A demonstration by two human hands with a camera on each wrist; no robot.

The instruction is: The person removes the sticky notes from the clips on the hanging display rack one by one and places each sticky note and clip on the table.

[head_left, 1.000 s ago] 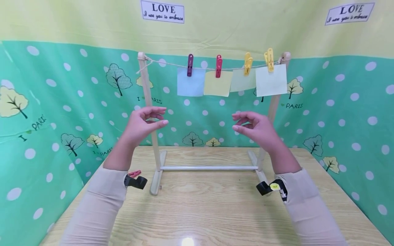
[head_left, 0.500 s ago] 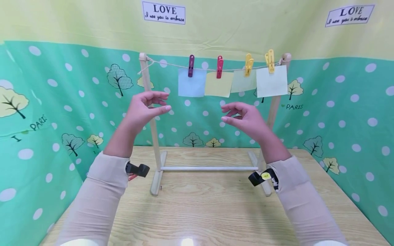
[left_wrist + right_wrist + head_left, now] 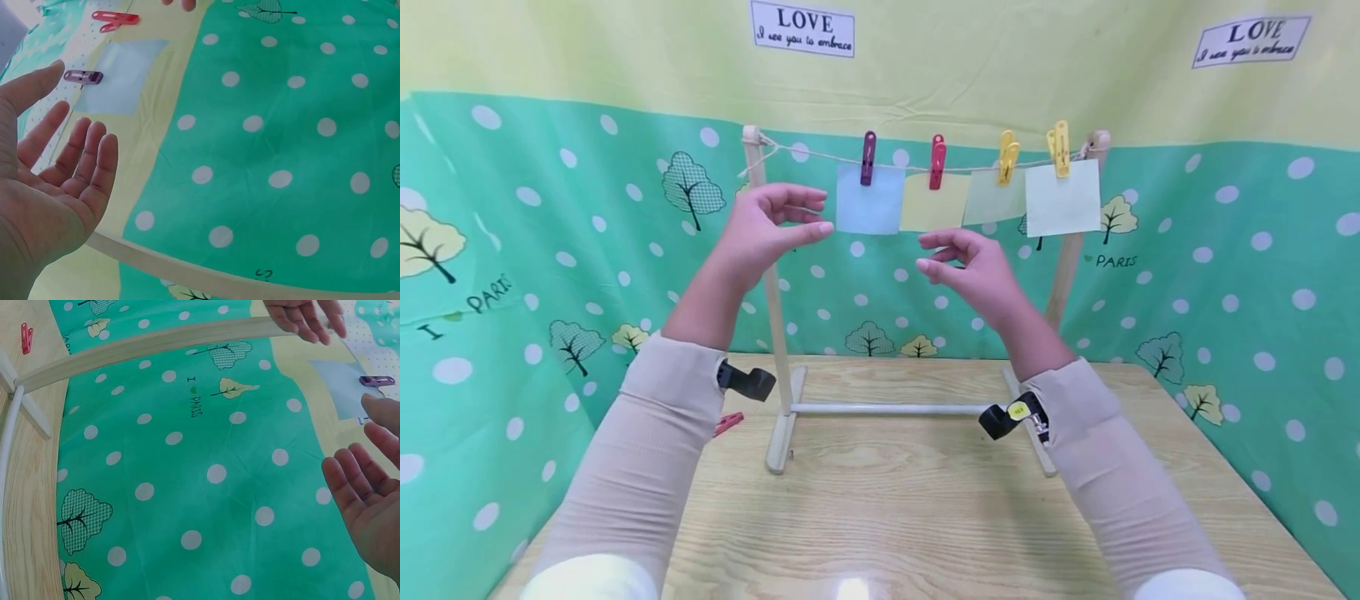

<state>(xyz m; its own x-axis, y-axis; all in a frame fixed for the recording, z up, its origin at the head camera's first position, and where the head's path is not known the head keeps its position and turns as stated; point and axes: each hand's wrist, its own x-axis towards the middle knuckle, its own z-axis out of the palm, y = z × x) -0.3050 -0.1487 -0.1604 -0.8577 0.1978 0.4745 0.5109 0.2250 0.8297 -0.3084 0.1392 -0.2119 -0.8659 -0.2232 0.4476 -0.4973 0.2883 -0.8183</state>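
The fingers (image 3: pixel 801 197) of the left hand (image 3: pixel 767 229) are softly bent, with just air between them and the thumb, and the right hand (image 3: pixel 966 262) is bent the same way. In the head view, the left hand is just beside the left edge of the blue paper (image 3: pixel 870 208). The right hand is just under the bottom edge of the yellow paper (image 3: pixel 936 207). There is room between the two hands, and under them down to the table (image 3: pixel 865 500). The left hand is in front of the left post (image 3: pixel 778 342), so it has the post behind it. The tan sleeves (image 3: pixel 647 433) look soft and wrinkly. The table is shiny, with wavy wood lines. A loose red clip (image 3: pixel 728 423) lies on it, left of the stand. The stand has two wood posts and a smooth, round white bar (image 3: pixel 887 408) down low. A thin string (image 3: pixel 820 156) runs between the tops. On it, a purple clip (image 3: pixel 868 158) pinches the flat, square blue paper, and a red clip pinches the yellow one. Yellow clips (image 3: pixel 1060 150) pinch a pale green paper (image 3: pixel 992 200) and a white paper (image 3: pixel 1063 200). The white one's right edge covers part of the right post (image 3: pixel 1063 283). Behind everything hangs a green and yellow cloth (image 3: pixel 887 308) with white dots and trees.
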